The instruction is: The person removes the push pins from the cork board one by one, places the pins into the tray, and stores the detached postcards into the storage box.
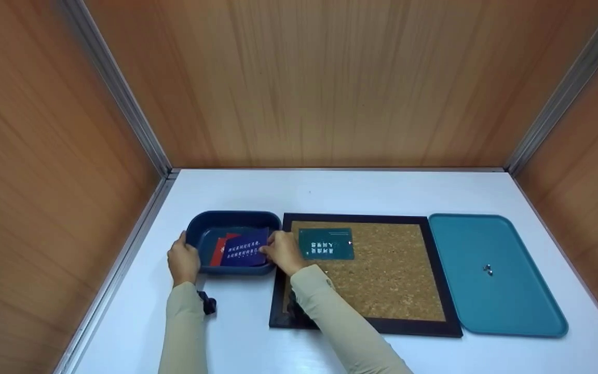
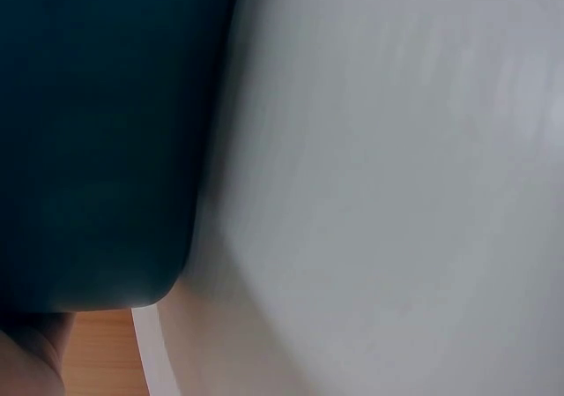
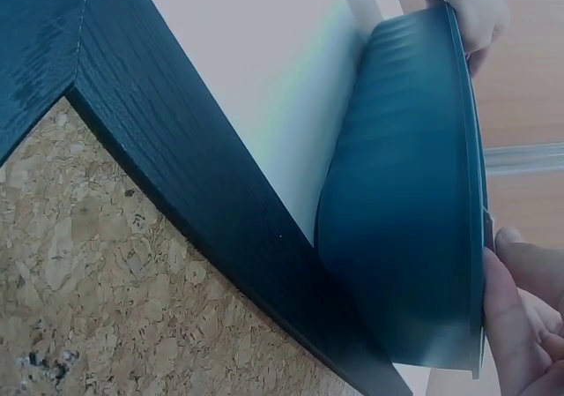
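Observation:
In the head view, a dark blue plastic tub stands at the left, holding a purple card with white writing on top of red cards. My left hand grips the tub's left rim. At the tub's right end, my right hand pinches the purple card's right edge between thumb and finger. The right wrist view shows this hand's fingers at the rim, where the card is mostly hidden. A green card lies on the framed corkboard, with a small shiny pin at its right edge.
A teal tray lies right of the corkboard, with a few small metal pins on it. The board's dark frame sits close against the tub. Wooden walls enclose the white table at the back and sides.

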